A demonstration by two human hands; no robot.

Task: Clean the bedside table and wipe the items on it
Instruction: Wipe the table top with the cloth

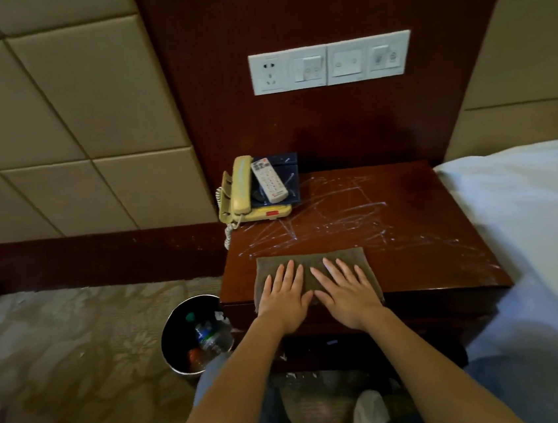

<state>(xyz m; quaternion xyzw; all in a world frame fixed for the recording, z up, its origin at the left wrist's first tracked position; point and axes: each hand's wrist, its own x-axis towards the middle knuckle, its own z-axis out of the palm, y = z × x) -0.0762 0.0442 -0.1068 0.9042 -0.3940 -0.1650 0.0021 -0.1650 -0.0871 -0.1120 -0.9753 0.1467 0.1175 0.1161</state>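
Observation:
A dark red wooden bedside table (414, 266) carries white scribble marks across its top. A folded brown cloth (310, 261) lies at its front edge. My left hand (285, 296) and my right hand (346, 290) press flat on the cloth side by side, fingers spread. At the back left corner stands a yellow telephone (245, 194) with its handset in the cradle. A white remote control (269, 179) rests on a dark blue tray (288, 165) beside it.
A metal waste bin (183, 328) holding bottles stands on the carpet left of the table. A white bed (529, 219) borders the table on the right. A socket and switch panel (331, 63) is on the wooden wall above.

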